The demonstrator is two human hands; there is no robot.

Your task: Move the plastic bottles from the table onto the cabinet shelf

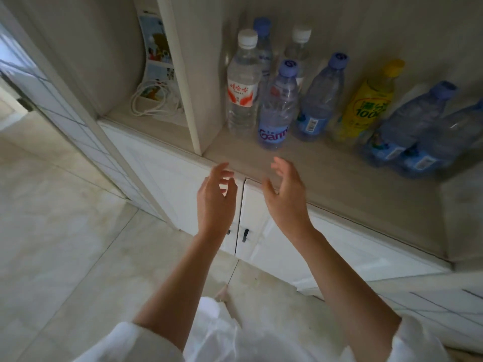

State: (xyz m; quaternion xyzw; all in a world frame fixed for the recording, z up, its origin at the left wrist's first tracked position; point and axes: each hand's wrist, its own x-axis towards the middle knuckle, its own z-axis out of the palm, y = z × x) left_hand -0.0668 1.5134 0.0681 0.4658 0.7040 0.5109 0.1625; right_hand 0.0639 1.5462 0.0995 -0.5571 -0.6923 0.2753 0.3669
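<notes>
Plastic bottles are standing grouped on the cabinet shelf (326,178) in the upper middle and upper right of the frame. A white-capped bottle (241,82) is being seen at the left of the group, with a blue-labelled bottle (277,108) just beside it and nearest the front edge, and a yellow bottle (366,103) further right. Two more blue-labelled ones are being shown close together at the far right.

Nothing is being held: the left hand (215,202) and the right hand (285,197) are being kept in the middle of the frame, in front of the shelf edge, fingers spread loosely and relaxed, apart from every bottle. No table is being shown.

Judging from this, a placement is being finished. To do it well, the hands are best being drawn straight back from the shelf so that the front blue-labelled bottle is not being knocked. The bare front right of the shelf looks best for the next bottles.
</notes>
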